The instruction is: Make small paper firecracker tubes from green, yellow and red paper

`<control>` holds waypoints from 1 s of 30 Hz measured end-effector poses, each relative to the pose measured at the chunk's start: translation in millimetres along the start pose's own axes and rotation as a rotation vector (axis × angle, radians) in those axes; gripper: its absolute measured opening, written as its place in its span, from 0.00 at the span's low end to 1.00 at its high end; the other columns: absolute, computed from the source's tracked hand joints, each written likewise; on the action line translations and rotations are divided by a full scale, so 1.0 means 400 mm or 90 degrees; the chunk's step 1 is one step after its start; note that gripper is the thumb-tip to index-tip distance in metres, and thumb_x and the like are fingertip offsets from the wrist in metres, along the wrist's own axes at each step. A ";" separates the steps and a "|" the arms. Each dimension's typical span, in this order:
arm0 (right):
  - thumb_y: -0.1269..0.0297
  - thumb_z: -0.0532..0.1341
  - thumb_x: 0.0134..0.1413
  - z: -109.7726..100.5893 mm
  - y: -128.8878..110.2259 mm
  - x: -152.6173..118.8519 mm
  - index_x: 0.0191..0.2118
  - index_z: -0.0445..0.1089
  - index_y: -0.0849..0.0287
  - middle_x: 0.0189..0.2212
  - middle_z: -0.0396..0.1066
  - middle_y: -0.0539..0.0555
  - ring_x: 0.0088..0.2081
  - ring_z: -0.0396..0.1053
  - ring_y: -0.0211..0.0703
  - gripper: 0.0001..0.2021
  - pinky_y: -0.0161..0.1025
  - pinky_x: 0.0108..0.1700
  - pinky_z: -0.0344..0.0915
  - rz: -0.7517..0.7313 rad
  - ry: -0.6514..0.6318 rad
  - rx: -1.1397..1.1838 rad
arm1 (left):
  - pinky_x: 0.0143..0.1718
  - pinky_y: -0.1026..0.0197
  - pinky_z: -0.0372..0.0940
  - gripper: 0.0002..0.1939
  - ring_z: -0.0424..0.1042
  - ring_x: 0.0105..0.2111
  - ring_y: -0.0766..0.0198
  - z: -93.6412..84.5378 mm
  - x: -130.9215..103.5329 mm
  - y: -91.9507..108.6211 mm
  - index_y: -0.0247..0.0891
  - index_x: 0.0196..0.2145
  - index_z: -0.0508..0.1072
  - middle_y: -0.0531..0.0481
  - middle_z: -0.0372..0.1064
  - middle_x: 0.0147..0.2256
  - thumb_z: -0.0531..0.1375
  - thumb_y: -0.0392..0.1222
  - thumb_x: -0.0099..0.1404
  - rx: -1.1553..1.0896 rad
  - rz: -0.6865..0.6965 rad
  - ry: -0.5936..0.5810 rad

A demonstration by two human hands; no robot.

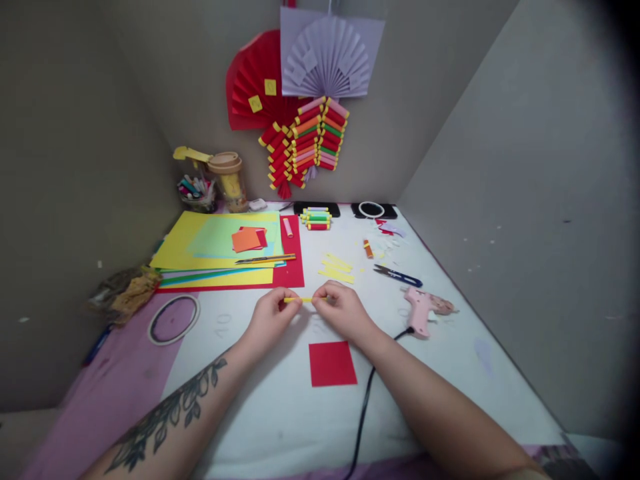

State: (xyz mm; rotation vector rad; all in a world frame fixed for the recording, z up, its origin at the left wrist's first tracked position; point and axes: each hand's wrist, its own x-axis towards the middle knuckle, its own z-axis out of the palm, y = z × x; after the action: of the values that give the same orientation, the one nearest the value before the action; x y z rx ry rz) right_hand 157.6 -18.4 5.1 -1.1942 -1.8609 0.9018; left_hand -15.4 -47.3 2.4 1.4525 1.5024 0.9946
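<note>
A narrow yellow paper strip [306, 300] is stretched level between my two hands, above the white tabletop. My left hand [278, 312] pinches its left end between thumb and fingers. At the other end, my right hand [341, 308] pinches it the same way. Below the hands lies a flat red paper square [333, 364]. Just beyond them are several loose yellow strips [337, 268]. To the right rests a pink glue gun [421, 311], its black cord running toward the front edge.
Coloured paper sheets [215, 240] are stacked at the back left, with a cutter knife [265, 259] on top. Thread snips [399, 275] lie at right. A tape roll [173, 320] sits at left. Small rolled paper tubes [316, 219] are grouped at the back. Paper fans [327, 57] hang on the wall.
</note>
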 end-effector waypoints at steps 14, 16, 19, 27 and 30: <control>0.61 0.61 0.47 -0.012 0.026 0.013 0.34 0.72 0.59 0.32 0.71 0.53 0.32 0.66 0.39 0.09 0.35 0.31 0.61 0.053 0.060 0.093 | 0.22 0.66 0.54 0.12 0.59 0.19 0.68 -0.005 0.005 0.008 0.36 0.28 0.71 0.57 0.62 0.18 0.59 0.49 0.55 -0.083 -0.081 0.032; 0.63 0.61 0.46 0.001 0.020 0.010 0.31 0.72 0.59 0.30 0.71 0.52 0.31 0.66 0.39 0.06 0.35 0.32 0.61 0.040 0.041 0.076 | 0.22 0.67 0.53 0.13 0.59 0.20 0.69 -0.005 0.006 0.008 0.36 0.27 0.71 0.56 0.62 0.19 0.60 0.49 0.54 -0.087 -0.078 0.015; 0.63 0.60 0.47 0.010 0.017 0.009 0.25 0.70 0.59 0.24 0.69 0.50 0.29 0.64 0.38 0.07 0.35 0.32 0.60 0.073 0.045 0.077 | 0.21 0.67 0.53 0.14 0.58 0.19 0.70 -0.009 0.008 0.006 0.35 0.26 0.71 0.56 0.63 0.19 0.61 0.50 0.53 -0.095 -0.094 0.006; 0.61 0.60 0.45 -0.003 0.043 0.012 0.24 0.69 0.60 0.20 0.66 0.48 0.24 0.60 0.36 0.08 0.34 0.28 0.58 0.163 0.053 0.162 | 0.19 0.68 0.51 0.16 0.56 0.17 0.72 -0.053 0.026 -0.016 0.34 0.25 0.72 0.56 0.62 0.17 0.63 0.52 0.51 -0.118 -0.155 0.034; 0.60 0.60 0.45 -0.009 0.049 0.015 0.24 0.68 0.60 0.20 0.65 0.48 0.24 0.60 0.36 0.09 0.34 0.29 0.58 0.183 0.083 0.187 | 0.20 0.68 0.51 0.16 0.56 0.17 0.72 -0.069 0.033 -0.026 0.34 0.25 0.72 0.56 0.62 0.18 0.63 0.51 0.49 -0.110 -0.168 0.087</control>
State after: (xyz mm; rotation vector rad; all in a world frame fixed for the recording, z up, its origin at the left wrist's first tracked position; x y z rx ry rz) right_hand 167.1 -6.0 -8.6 -1.3187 -1.4171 1.1775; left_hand -45.1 -34.4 2.8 1.0520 1.6130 1.0482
